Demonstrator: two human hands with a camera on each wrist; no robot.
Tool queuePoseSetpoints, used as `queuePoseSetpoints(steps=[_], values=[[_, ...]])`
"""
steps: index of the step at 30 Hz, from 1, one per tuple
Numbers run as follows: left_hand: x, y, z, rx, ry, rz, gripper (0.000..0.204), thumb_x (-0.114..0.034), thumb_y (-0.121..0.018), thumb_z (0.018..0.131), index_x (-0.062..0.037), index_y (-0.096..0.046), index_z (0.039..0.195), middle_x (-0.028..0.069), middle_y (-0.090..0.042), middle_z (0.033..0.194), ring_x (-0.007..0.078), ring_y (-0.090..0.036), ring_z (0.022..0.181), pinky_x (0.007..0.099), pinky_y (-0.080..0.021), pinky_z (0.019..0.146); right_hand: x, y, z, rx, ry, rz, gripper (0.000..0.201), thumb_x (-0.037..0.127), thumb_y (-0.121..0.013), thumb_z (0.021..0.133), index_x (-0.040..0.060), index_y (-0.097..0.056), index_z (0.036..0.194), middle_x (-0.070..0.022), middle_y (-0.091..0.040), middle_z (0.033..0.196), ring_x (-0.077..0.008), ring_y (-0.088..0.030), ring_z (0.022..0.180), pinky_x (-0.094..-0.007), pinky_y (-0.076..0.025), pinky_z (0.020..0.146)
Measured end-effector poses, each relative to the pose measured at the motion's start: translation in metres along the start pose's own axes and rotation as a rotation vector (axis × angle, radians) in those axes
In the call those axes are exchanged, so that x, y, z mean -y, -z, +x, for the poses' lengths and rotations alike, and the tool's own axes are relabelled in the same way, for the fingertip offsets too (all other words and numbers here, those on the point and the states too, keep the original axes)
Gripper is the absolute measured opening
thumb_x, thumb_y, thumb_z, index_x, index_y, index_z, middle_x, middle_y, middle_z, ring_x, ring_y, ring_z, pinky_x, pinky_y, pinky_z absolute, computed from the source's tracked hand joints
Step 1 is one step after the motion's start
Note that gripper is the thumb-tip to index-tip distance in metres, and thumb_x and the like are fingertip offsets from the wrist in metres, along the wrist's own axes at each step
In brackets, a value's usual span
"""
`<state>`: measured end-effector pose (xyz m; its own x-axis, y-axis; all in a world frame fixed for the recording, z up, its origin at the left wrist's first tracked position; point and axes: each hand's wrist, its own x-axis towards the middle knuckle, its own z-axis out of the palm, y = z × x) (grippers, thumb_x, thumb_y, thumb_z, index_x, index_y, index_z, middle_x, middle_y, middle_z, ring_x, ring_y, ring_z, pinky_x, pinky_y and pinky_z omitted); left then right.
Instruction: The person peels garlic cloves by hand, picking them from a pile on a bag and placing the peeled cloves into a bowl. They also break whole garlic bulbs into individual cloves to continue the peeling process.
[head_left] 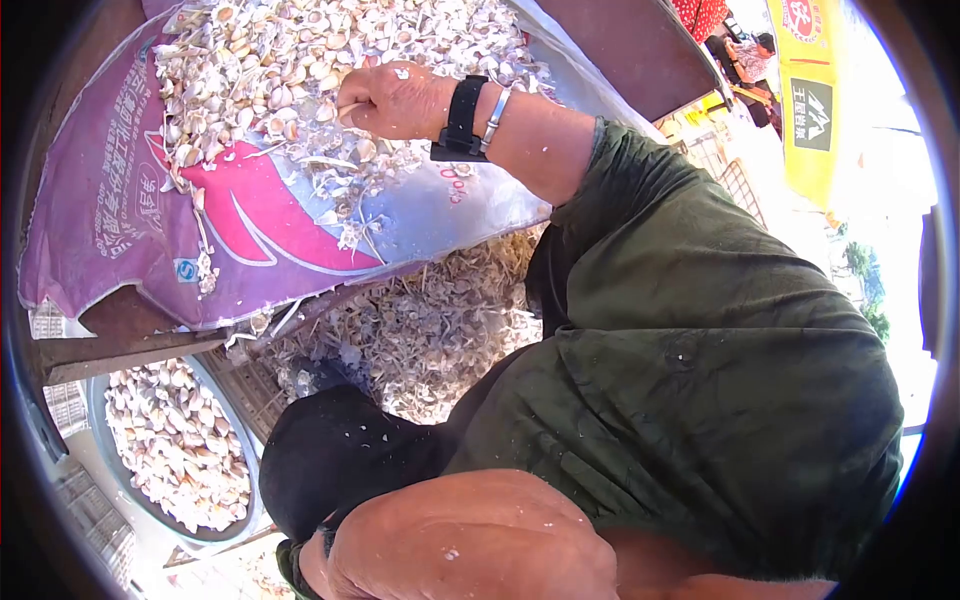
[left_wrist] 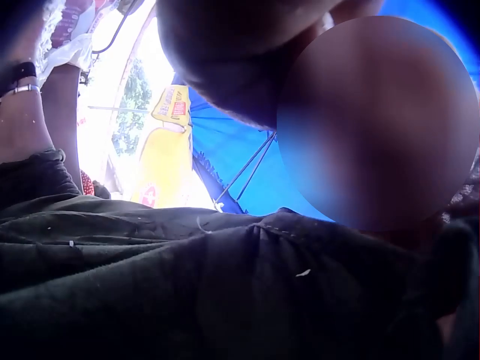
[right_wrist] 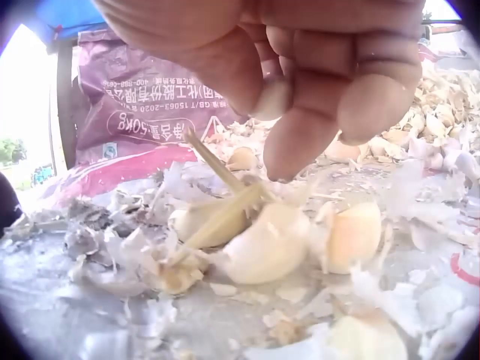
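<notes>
My right hand [head_left: 395,103], with a black strap on its wrist, is over the garlic heap [head_left: 290,60] on a printed plastic sack [head_left: 110,215]. In the right wrist view its loosely bent fingers [right_wrist: 300,139] hang just above a few garlic cloves [right_wrist: 270,244], a dry stalk [right_wrist: 225,217] and scraps of papery skin, with nothing seen between them. My left hand [head_left: 470,535] is raised close to the head camera, large at the bottom of the head view; its fingers are hidden there. In the left wrist view a dark, blurred part of it [left_wrist: 225,56] fills the top.
A tub [head_left: 245,500] of garlic cloves stands below the wooden edge [head_left: 130,350] of the surface. Skins and stalks litter the ground [head_left: 430,330] by the knees. Yellow banners [head_left: 800,100] and a seated person [head_left: 752,58] are beyond. A blue canopy [left_wrist: 232,142] hangs overhead.
</notes>
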<state>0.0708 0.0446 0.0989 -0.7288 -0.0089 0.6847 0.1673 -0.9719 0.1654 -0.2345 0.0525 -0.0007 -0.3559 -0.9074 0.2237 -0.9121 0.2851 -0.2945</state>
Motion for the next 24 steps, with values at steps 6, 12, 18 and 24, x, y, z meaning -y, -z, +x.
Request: queuePoseSetpoints(steps=[6,12,18,24], values=[[0.003,0.000,-0.007,0.055,-0.100,-0.013,0.023,-0.008,-0.063,0.090,0.0142,-0.060,0.095,0.0192,-0.063,0.074,0.0277,-0.062,0.054,0.0341,-0.048,0.045,0.051,0.032,-0.030,0.206,-0.326,0.678,0.018,0.021,-0.066,0.089,0.0040,-0.066,0.095,-0.0031,-0.063,0.071,-0.0102,-0.061,0.062,-0.0262,-0.049,0.059],[-0.005,-0.016,-0.008,-0.010,0.006,0.006,0.025,-0.011,-0.064,0.091,0.0133,-0.061,0.093,0.0182,-0.064,0.073,0.0270,-0.062,0.053,0.0337,-0.047,0.043,0.076,0.048,-0.052,0.225,-0.321,0.916,0.019,0.019,-0.067,0.090,0.0008,-0.065,0.094,-0.0041,-0.064,0.074,-0.0094,-0.061,0.059,-0.0256,-0.048,0.056],[0.001,-0.001,-0.006,0.048,-0.031,0.004,0.023,-0.011,-0.063,0.092,0.0119,-0.061,0.089,0.0175,-0.064,0.072,0.0254,-0.063,0.056,0.0316,-0.048,0.044,0.084,0.064,-0.068,0.256,-0.278,1.241,0.020,0.018,-0.071,0.086,-0.0001,-0.064,0.093,-0.0066,-0.065,0.076,-0.0125,-0.061,0.058,-0.0261,-0.049,0.054],[-0.029,0.021,-0.018,-0.599,0.134,0.123,0.026,-0.025,-0.043,0.101,0.0002,-0.050,0.097,0.0132,-0.053,0.061,0.0161,-0.048,0.043,0.0287,-0.037,0.040,0.125,0.127,-0.091,0.340,-0.211,1.490,0.019,0.006,-0.074,0.080,-0.0060,-0.063,0.088,-0.0119,-0.067,0.076,-0.0124,-0.061,0.052,-0.0240,-0.049,0.045]])
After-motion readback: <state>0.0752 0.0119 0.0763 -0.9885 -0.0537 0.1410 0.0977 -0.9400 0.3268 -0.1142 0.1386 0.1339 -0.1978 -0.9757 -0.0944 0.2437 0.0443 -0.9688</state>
